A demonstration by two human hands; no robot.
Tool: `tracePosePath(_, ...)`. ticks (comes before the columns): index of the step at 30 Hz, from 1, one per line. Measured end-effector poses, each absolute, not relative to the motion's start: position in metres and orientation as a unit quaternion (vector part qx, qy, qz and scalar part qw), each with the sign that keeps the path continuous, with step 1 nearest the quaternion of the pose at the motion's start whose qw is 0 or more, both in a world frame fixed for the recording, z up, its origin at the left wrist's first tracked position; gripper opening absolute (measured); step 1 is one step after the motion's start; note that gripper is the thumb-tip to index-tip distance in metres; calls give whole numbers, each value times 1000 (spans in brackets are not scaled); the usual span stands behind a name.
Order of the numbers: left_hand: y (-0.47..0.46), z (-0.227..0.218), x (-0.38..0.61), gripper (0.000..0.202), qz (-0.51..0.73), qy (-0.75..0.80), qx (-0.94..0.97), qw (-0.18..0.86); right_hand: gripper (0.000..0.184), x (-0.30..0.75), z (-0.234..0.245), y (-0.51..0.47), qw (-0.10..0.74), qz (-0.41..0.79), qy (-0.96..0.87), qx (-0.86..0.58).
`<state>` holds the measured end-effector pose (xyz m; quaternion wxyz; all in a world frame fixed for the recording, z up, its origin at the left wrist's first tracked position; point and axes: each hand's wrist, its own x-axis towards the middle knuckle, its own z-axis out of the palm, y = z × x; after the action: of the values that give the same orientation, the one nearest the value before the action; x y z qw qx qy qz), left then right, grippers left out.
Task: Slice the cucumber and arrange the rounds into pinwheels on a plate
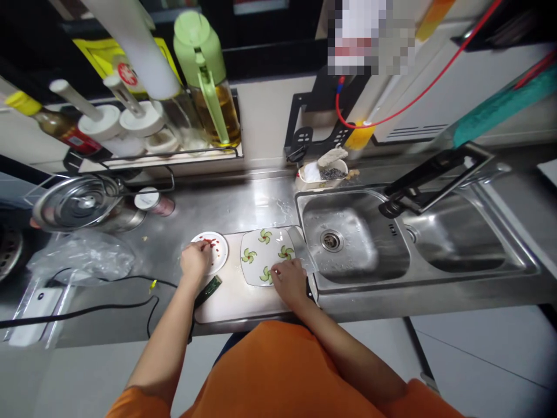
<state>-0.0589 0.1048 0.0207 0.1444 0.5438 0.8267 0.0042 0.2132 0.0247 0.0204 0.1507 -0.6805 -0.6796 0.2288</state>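
Observation:
My left hand [195, 259] hovers over a small round white plate [220, 253] of red bits, fingers pinched down into them. My right hand [289, 281] rests at the near edge of a square white plate [266, 254] bearing several green pinwheel-shaped cucumber pieces, fingertips pinched at the nearest piece. Both plates sit on a white cutting board [235, 299]. A dark green cucumber end [209, 290] lies on the board by my left wrist. A knife blade [301, 248] lies at the board's right edge.
A double steel sink [361, 244] with a black faucet [429, 180] is to the right. A pot lid [76, 203], plastic bag [87, 255] and black cable [87, 310] lie left. A rack of oil bottles [209, 87] hangs behind. A sponge dish [324, 169] stands by the wall.

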Motion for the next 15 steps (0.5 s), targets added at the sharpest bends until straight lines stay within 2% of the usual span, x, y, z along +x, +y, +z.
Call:
tracePosePath(8, 122, 14, -56, 36, -56, 835, 529, 137, 15, 209, 20, 22, 135, 218, -697, -670)
tracePosePath(15, 120, 15, -73, 29, 30, 848, 481, 222, 16, 209, 21, 21, 120, 221, -695, -674)
